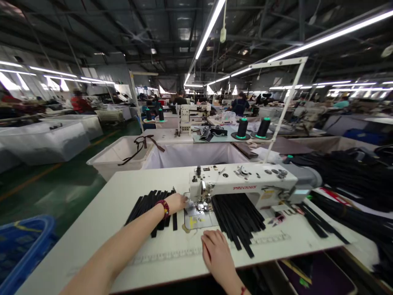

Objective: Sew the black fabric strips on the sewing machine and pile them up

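Observation:
A white sewing machine [245, 184] stands on a white table [101, 221]. My left hand [177, 202], a beaded bracelet on its wrist, reaches to the needle area and its fingers touch something small there; I cannot make out what. Under that forearm lies a fan of black strips [147, 203]. My right hand [215, 248] rests flat on the table in front of the metal needle plate [196, 221], fingers stretched out. A second pile of black strips [238, 217] lies under the machine arm, just right of that hand.
A blue basket [21, 246] sits low at the left. White bins [119, 153] stand behind the table. Heaps of black straps [353, 176] fill the right side. Two thread cones [253, 128] stand on the table behind. Other people work far off.

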Motion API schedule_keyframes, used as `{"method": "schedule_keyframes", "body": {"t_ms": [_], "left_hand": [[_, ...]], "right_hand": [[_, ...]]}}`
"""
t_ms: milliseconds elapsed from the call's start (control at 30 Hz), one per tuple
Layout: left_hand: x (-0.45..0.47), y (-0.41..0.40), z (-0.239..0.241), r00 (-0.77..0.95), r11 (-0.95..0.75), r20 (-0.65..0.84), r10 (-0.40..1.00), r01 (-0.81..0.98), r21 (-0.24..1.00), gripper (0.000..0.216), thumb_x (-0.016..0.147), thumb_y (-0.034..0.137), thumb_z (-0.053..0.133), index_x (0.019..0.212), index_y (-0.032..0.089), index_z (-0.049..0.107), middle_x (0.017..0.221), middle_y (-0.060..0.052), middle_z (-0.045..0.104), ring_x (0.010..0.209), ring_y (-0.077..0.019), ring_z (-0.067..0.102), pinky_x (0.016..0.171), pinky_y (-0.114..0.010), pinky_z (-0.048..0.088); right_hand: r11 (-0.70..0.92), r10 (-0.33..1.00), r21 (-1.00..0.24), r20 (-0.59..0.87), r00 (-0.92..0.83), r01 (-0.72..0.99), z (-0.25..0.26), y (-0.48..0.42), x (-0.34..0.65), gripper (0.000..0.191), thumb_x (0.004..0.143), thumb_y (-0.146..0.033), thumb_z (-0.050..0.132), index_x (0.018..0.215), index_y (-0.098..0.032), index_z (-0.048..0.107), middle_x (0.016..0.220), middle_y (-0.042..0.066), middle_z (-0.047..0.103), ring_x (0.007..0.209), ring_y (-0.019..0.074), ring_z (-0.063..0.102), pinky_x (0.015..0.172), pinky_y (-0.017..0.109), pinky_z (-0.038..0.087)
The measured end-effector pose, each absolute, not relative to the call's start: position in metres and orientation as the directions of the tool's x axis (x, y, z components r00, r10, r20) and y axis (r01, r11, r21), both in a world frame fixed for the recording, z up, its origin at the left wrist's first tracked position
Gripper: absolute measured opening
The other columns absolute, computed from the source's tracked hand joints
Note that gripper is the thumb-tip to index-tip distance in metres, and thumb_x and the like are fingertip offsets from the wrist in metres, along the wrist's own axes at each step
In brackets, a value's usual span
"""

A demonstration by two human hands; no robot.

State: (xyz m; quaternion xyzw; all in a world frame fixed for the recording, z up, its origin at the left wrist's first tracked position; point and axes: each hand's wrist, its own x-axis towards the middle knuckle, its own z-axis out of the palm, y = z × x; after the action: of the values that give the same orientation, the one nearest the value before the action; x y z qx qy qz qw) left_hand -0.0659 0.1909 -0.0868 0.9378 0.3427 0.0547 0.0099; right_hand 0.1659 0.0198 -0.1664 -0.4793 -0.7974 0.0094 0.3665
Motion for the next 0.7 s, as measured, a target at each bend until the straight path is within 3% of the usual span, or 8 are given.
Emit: {"method": "schedule_keyframes", "body": {"t_ms": [100,233,333,400,500,567,633,700], "left_hand": [[-0.072,0.172,-0.06,0.711,-0.731,0.177,0.68,0.674,0.103,0.024,0.096,0.02,0.047,0.078,0.02,0.063,0.086,-0.009,0.066,0.081,-0.0217,0.065,0.08,-0.034,0.052],[-0.077,0.119,-0.033,0.544,-0.625,0.327,0.773,0.743,0.241,0.032,0.104,0.028,0.031,0.094,0.019,0.061,0.09,-0.007,0.066,0.085,-0.0211,0.065,0.08,-0.034,0.052],[-0.066,0.082,-0.046,0.303,-0.352,0.203,0.931,0.602,0.717,0.034,0.103,0.042,0.036,0.082,0.022,0.053,0.068,0.0,0.063,0.064,-0.0174,0.064,0.063,-0.028,0.052],[-0.054,0.069,-0.069,0.302,-0.196,0.045,0.952,0.493,0.847,0.035,0.102,0.045,0.035,0.079,0.022,0.05,0.061,0.001,0.062,0.057,-0.0175,0.064,0.057,-0.028,0.052],[-0.039,0.067,-0.104,0.328,-0.149,-0.026,0.944,0.496,0.855,0.035,0.1,0.043,0.035,0.082,0.02,0.054,0.063,-0.003,0.066,0.057,-0.0203,0.067,0.057,-0.032,0.055],[-0.036,0.072,-0.118,0.31,-0.179,0.008,0.951,0.527,0.831,0.027,0.097,0.039,0.044,0.091,0.018,0.06,0.082,-0.009,0.072,0.076,-0.0248,0.071,0.073,-0.04,0.058],[-0.039,0.077,-0.126,0.327,-0.293,0.103,0.939,0.61,0.736,0.023,0.093,0.032,0.054,0.107,0.017,0.064,0.111,-0.014,0.071,0.105,-0.0297,0.066,0.095,-0.048,0.052],[-0.043,0.08,-0.132,0.431,-0.467,0.203,0.879,0.698,0.543,0.032,0.092,0.023,0.056,0.122,0.019,0.063,0.133,-0.014,0.063,0.124,-0.0308,0.056,0.108,-0.052,0.042]], "right_hand": [[0.54,0.776,-0.384,0.571,-0.267,0.749,-0.166,0.02,0.166,0.032,0.085,-0.005,0.049,0.109,-0.023,0.062,0.106,0.006,0.065,0.099,0.0237,0.062,0.101,0.048,0.046],[0.567,0.74,-0.321,0.602,-0.299,0.759,-0.166,0.018,0.168,0.046,0.087,-0.005,0.044,0.129,-0.02,0.055,0.121,0.011,0.064,0.112,0.026,0.06,0.102,0.051,0.048],[0.637,0.619,-0.205,0.711,-0.334,0.743,-0.162,0.014,0.168,0.051,0.088,-0.004,0.043,0.136,-0.019,0.05,0.131,0.015,0.059,0.122,0.027,0.056,0.099,0.048,0.051],[0.729,0.524,-0.14,0.745,-0.414,0.67,-0.156,0.01,0.169,0.049,0.089,-0.003,0.04,0.133,-0.021,0.053,0.13,0.013,0.061,0.123,0.0253,0.056,0.098,0.045,0.051],[0.834,0.477,-0.141,0.671,-0.568,0.534,-0.148,0.006,0.171,0.046,0.092,-0.003,0.037,0.129,-0.021,0.057,0.124,0.009,0.066,0.118,0.021,0.059,0.104,0.041,0.047],[0.828,0.514,-0.185,0.63,-0.582,0.53,-0.148,0.007,0.173,0.04,0.095,-0.004,0.038,0.126,-0.02,0.058,0.12,0.008,0.068,0.112,0.0191,0.061,0.106,0.039,0.044],[0.78,0.572,-0.219,0.631,-0.524,0.586,-0.154,0.011,0.174,0.036,0.097,-0.005,0.04,0.122,-0.02,0.06,0.116,0.007,0.07,0.105,0.0177,0.063,0.106,0.038,0.043],[0.728,0.615,-0.236,0.638,-0.463,0.643,-0.162,0.018,0.175,0.032,0.096,-0.005,0.044,0.116,-0.022,0.063,0.11,0.004,0.072,0.098,0.0167,0.065,0.105,0.037,0.042]]}}
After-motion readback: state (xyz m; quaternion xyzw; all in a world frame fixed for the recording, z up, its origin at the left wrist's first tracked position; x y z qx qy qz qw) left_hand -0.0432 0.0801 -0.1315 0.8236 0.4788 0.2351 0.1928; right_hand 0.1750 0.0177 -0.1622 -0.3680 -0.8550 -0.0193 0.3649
